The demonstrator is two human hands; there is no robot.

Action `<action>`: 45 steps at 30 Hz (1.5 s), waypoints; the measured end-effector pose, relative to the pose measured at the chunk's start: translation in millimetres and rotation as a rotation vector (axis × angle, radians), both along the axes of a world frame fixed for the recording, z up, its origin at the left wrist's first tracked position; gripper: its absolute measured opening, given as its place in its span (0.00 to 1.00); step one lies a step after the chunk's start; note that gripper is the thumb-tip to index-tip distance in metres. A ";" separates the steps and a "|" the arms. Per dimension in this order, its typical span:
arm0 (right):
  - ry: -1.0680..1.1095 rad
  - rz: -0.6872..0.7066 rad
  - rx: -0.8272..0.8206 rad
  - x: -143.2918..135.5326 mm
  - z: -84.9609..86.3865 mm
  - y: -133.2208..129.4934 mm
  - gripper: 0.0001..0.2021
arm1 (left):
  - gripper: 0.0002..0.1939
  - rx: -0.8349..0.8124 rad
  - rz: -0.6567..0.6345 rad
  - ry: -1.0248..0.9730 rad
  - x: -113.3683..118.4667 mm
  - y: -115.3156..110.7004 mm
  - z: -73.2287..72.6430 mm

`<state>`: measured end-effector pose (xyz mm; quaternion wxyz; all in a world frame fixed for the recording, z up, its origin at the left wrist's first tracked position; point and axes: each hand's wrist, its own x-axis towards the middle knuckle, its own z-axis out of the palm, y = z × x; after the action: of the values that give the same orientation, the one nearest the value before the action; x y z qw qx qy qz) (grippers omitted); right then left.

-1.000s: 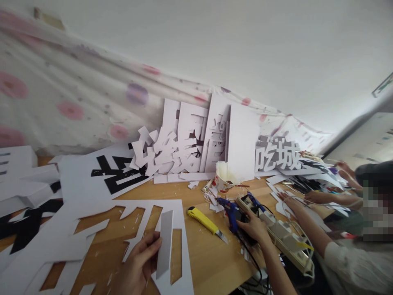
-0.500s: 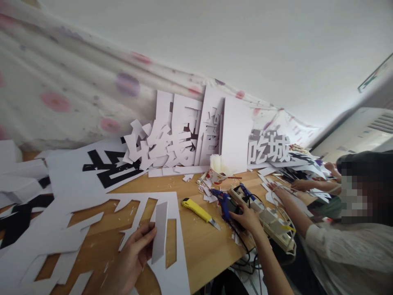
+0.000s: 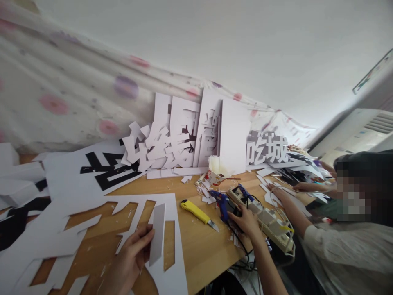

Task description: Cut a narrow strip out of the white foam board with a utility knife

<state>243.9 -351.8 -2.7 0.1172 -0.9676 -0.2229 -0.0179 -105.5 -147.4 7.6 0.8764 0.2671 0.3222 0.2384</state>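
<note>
In my left hand (image 3: 132, 256) I pinch a narrow strip of white board (image 3: 158, 233), held upright over a cut-out white sheet (image 3: 181, 262). My right hand (image 3: 247, 223) is curled over a dark object, mostly hidden, beside the handle of a blue glue gun (image 3: 221, 203). The glue gun lies on the table next to a power strip (image 3: 278, 233). Between my hands rests a yellow utility knife (image 3: 196, 211), its blade exposed.
A paper cup of glue sticks (image 3: 215, 174) stands among white scraps. White board panels (image 3: 235, 135) and cut-out characters (image 3: 267, 147) lean at the back. To the right, a co-worker's arm (image 3: 291, 209) reaches onto the table. Cables (image 3: 245, 250) hang off the table's edge.
The view has shifted slightly. My right hand stays beside the glue gun, and less of the dark object under it shows. My left hand still holds the strip.
</note>
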 end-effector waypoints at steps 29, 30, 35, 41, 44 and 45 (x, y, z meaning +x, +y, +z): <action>0.009 -0.093 0.792 -91.3 36.3 18.7 0.28 | 0.22 0.068 -0.020 0.108 2.4 -6.8 5.4; 0.025 -0.083 0.884 -102.5 37.6 24.6 0.27 | 0.22 0.092 -0.019 0.135 2.6 -8.0 4.8; 0.421 0.191 1.006 -175.8 33.2 66.4 0.28 | 0.15 0.387 -0.070 0.240 5.2 -12.5 4.7; 0.777 0.304 0.981 -218.7 10.0 96.9 0.23 | 0.15 0.762 -0.235 0.249 6.2 -13.6 -2.6; 0.805 0.243 1.024 -221.7 -1.0 100.3 0.23 | 0.18 0.791 -0.191 0.277 6.0 -18.1 -6.8; 0.810 0.227 1.032 -223.1 -4.4 101.2 0.24 | 0.20 0.820 -0.202 0.282 6.1 -19.6 -7.8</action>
<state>20.8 -250.6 -7.2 0.6410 -0.6882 -0.2245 0.2551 -99.3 -167.0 -0.2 0.6643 0.6527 0.2897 0.2207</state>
